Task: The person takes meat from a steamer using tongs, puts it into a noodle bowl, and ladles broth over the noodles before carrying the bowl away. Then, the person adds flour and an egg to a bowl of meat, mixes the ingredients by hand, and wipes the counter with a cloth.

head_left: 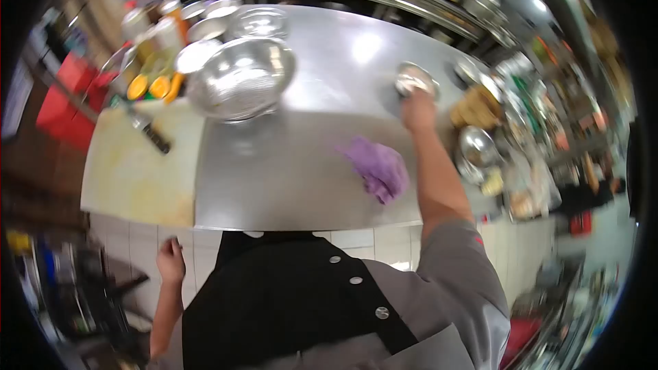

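Note:
My right hand [419, 111] reaches across the steel table [295, 164] to a small metal bowl [416, 77] with something pale in it; its fingers are at the near rim, partly hidden and blurred. Below and left of that forearm lies a crumpled purple cloth [378, 168]. My left hand [171, 260] hangs off the table's front edge, below the cutting board [140, 171], its fingers curled with nothing visible in them. A knife with a black handle [157, 138] rests on the board.
A large steel bowl [243, 79] stands at the back left, beside bottles [166, 34] and orange-topped containers [160, 87]. On the right are a brown container [475, 107], a round metal bowl [478, 146] and plastic bags [531, 188]. A person in dark clothing [582, 198] is at the far right.

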Action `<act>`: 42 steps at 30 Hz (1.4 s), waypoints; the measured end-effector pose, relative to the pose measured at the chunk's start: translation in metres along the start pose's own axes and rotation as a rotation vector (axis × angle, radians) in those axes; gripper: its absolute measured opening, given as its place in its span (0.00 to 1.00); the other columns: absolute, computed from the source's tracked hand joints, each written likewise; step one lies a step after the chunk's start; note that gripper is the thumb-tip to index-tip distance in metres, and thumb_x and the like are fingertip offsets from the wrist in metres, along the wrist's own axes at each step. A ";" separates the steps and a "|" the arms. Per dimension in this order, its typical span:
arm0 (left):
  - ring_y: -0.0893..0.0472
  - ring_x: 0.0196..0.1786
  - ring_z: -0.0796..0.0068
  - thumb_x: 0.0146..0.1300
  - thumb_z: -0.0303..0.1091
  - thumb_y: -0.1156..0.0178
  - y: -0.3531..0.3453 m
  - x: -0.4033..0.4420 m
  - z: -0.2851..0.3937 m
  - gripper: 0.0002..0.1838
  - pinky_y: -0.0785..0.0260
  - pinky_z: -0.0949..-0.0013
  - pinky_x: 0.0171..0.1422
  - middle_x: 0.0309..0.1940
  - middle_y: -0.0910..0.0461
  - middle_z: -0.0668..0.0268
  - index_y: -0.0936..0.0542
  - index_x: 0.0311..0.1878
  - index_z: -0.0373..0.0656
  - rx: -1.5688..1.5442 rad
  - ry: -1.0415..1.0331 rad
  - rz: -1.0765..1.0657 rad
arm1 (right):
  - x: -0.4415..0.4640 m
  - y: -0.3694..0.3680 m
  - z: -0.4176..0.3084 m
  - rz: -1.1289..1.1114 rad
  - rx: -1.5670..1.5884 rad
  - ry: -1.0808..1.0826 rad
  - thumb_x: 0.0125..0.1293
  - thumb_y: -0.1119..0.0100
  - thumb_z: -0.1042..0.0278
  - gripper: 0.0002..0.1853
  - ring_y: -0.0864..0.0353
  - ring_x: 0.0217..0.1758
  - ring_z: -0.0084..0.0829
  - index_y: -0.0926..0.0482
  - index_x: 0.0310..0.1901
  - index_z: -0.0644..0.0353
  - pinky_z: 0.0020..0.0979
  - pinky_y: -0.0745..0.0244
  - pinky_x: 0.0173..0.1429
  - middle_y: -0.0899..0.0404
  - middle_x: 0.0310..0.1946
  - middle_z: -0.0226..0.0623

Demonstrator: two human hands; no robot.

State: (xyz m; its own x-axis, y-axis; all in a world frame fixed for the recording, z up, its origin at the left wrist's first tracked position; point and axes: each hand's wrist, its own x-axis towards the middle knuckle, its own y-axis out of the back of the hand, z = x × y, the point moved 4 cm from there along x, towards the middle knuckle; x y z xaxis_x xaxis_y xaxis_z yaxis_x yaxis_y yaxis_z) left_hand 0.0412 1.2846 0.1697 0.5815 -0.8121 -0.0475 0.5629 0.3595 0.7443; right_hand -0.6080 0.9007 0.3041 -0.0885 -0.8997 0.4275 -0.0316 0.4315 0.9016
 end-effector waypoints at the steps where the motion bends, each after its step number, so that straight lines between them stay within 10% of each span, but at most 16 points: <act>1: 0.22 0.29 0.74 0.75 0.39 0.47 0.011 0.001 0.018 0.17 0.29 0.68 0.38 0.24 0.20 0.61 0.19 0.43 0.33 -0.042 0.008 0.054 | 0.015 -0.009 0.007 0.018 -0.014 -0.061 0.62 0.42 0.64 0.22 0.20 0.57 0.49 0.24 0.58 0.59 0.46 0.26 0.63 0.22 0.56 0.51; 7: 0.27 0.31 0.82 0.75 0.35 0.45 0.067 0.015 0.077 0.13 0.32 0.75 0.39 0.27 0.22 0.70 0.19 0.47 0.32 -0.166 0.006 0.299 | 0.043 -0.049 0.009 -0.387 -0.123 -0.214 0.66 0.53 0.67 0.24 0.19 0.60 0.46 0.23 0.63 0.37 0.48 0.26 0.64 0.19 0.58 0.42; 15: 0.22 0.33 0.80 0.72 0.32 0.42 0.076 0.116 0.077 0.10 0.28 0.74 0.41 0.32 0.17 0.64 0.17 0.45 0.35 -0.190 -0.172 0.391 | 0.010 0.025 -0.133 -0.330 0.007 0.294 0.64 0.40 0.64 0.14 0.16 0.49 0.44 0.16 0.50 0.55 0.43 0.23 0.56 0.16 0.47 0.47; 19: 0.21 0.31 0.77 0.70 0.30 0.41 0.076 0.164 0.073 0.09 0.27 0.72 0.39 0.31 0.17 0.63 0.17 0.45 0.35 -0.216 -0.244 0.321 | 0.044 0.094 -0.283 -0.412 0.726 0.419 0.66 0.36 0.63 0.14 0.16 0.41 0.36 0.14 0.49 0.60 0.34 0.22 0.50 0.14 0.42 0.47; 25: 0.19 0.29 0.62 0.64 0.26 0.38 0.067 0.174 0.074 0.04 0.26 0.68 0.36 0.30 0.18 0.56 0.17 0.39 0.38 -0.137 -0.511 0.295 | 0.097 0.012 -0.500 -0.560 0.658 0.707 0.63 0.33 0.59 0.14 0.14 0.44 0.36 0.13 0.47 0.54 0.34 0.21 0.51 0.13 0.41 0.39; 31: 0.22 0.26 0.64 0.62 0.25 0.38 0.077 0.177 0.075 0.02 0.29 0.63 0.32 0.25 0.22 0.60 0.17 0.37 0.39 -0.250 -0.455 0.237 | 0.105 -0.049 -0.595 -0.746 -0.059 0.695 0.51 0.30 0.49 0.35 0.22 0.64 0.43 0.22 0.63 0.45 0.38 0.27 0.67 0.22 0.62 0.42; 36: 0.23 0.24 0.65 0.60 0.23 0.37 0.079 0.178 0.070 0.03 0.31 0.64 0.30 0.24 0.22 0.61 0.18 0.37 0.40 -0.325 -0.475 0.230 | 0.104 -0.090 -0.609 -0.903 -0.177 0.744 0.51 0.33 0.50 0.33 0.19 0.59 0.45 0.21 0.61 0.49 0.38 0.24 0.64 0.18 0.56 0.45; 39: 0.23 0.24 0.64 0.59 0.23 0.36 0.084 0.183 0.075 0.04 0.31 0.64 0.30 0.24 0.22 0.62 0.18 0.37 0.40 -0.332 -0.504 0.219 | 0.106 -0.113 -0.607 -0.841 -0.159 0.852 0.51 0.33 0.62 0.30 0.13 0.43 0.43 0.21 0.60 0.54 0.39 0.16 0.43 0.15 0.47 0.46; 42: 0.23 0.25 0.64 0.59 0.23 0.37 0.082 0.183 0.074 0.04 0.30 0.63 0.31 0.24 0.22 0.62 0.19 0.38 0.40 -0.332 -0.485 0.166 | 0.116 -0.102 -0.591 -1.047 0.138 0.550 0.51 0.34 0.66 0.31 0.14 0.32 0.36 0.22 0.61 0.58 0.37 0.18 0.36 0.16 0.38 0.44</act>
State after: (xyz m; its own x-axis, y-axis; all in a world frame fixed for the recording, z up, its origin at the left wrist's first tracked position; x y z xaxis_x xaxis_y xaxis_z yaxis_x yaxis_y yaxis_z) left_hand 0.1497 1.1317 0.2713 0.3875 -0.8214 0.4184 0.6859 0.5602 0.4645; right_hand -0.0267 0.7132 0.3011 0.4819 -0.7118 -0.5109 0.0557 -0.5570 0.8286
